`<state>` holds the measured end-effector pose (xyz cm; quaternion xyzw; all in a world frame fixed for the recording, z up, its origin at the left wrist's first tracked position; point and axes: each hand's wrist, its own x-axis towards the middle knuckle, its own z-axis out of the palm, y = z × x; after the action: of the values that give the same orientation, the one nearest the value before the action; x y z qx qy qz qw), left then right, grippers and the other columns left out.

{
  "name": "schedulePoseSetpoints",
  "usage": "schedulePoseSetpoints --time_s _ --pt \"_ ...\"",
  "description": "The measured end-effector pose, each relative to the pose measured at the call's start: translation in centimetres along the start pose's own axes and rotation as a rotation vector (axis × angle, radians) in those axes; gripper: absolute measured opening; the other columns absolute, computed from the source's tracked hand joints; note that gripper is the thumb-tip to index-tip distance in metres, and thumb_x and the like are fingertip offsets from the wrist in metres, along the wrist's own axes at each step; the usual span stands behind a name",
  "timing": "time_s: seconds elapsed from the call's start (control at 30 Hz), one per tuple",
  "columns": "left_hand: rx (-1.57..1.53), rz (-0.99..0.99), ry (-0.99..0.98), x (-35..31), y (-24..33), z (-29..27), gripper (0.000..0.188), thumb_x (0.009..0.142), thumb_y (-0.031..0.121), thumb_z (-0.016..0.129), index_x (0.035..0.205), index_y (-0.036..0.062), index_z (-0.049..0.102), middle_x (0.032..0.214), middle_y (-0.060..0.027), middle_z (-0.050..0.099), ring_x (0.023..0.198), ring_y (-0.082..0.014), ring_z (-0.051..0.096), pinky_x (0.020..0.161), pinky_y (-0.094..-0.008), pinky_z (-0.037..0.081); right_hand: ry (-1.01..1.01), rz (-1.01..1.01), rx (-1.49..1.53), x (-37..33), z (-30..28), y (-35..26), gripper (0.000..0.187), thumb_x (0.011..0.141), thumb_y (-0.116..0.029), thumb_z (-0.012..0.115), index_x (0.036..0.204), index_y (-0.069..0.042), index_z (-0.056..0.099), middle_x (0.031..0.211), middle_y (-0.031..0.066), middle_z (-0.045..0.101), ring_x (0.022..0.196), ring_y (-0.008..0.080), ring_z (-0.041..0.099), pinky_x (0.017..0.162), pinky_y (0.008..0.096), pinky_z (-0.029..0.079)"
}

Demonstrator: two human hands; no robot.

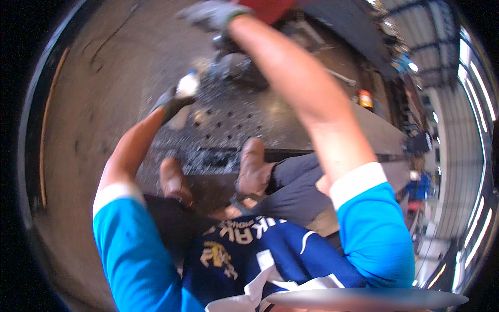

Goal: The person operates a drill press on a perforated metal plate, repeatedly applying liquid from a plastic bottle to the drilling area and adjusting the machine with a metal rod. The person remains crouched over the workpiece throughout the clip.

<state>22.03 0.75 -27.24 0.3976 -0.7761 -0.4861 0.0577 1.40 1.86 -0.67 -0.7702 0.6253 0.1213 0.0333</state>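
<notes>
My left hand (174,102), in a dark glove, is closed around a pale bottle (188,85) with a blue top. It holds the bottle tilted over a dark plate (236,119) with rows of holes and scattered metal shavings. My right hand (210,14), in a grey glove with a green cuff, reaches far forward. Its fingers look stretched out toward the left, though motion blurs them, and I see nothing in them. Just below that hand is a dark, shiny machine part (228,60), partly hidden by my forearm.
A red panel (267,9) stands beyond my right wrist. An orange-and-yellow can (365,99) rests to the right, near a metal bar (340,77). Shavings (208,158) gather around a dark slot by my brown boots (252,161). A thin cable (106,44) lies at far left.
</notes>
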Motion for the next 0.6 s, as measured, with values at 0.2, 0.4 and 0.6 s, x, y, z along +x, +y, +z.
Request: schedulePoseSetpoints --time_s 0.2,0.4,0.6 --pt "-0.372 0.039 -0.003 -1.1 2.2 -0.6 0.073 0.081 0.016 0.089 0.139 0.0066 0.047 0.112 -0.0178 0.07 0.076 -0.0318 0.075 0.063 -0.0459 0.064 0.15 0.152 0.173 3.9 2.8 0.8 0.049 0.1 -0.03 0.051 0.148 -0.026 0.059 0.148 0.0084 0.061 0.134 0.0329 0.059 0.112 0.0432 0.047" --pt "-0.453 0.017 -0.076 -1.8 2.8 -0.9 0.07 0.082 0.012 0.087 0.14 0.0046 0.047 0.114 -0.0174 0.071 0.079 -0.0319 0.076 0.066 -0.0463 0.064 0.112 0.177 0.174 3.3 2.2 0.2 0.049 0.099 -0.029 0.05 0.146 -0.025 0.06 0.148 0.011 0.061 0.133 0.0357 0.06 0.111 0.0452 0.047" --pt "-0.373 0.094 -0.096 -1.4 2.4 -1.1 0.068 0.08 0.013 0.087 0.138 0.0044 0.052 0.114 -0.0183 0.072 0.082 -0.0283 0.076 0.07 -0.043 0.062 0.136 0.167 0.19 3.7 1.8 0.2 0.046 0.098 -0.03 0.051 0.142 -0.022 0.063 0.143 0.0128 0.065 0.13 0.037 0.062 0.108 0.0476 0.049"
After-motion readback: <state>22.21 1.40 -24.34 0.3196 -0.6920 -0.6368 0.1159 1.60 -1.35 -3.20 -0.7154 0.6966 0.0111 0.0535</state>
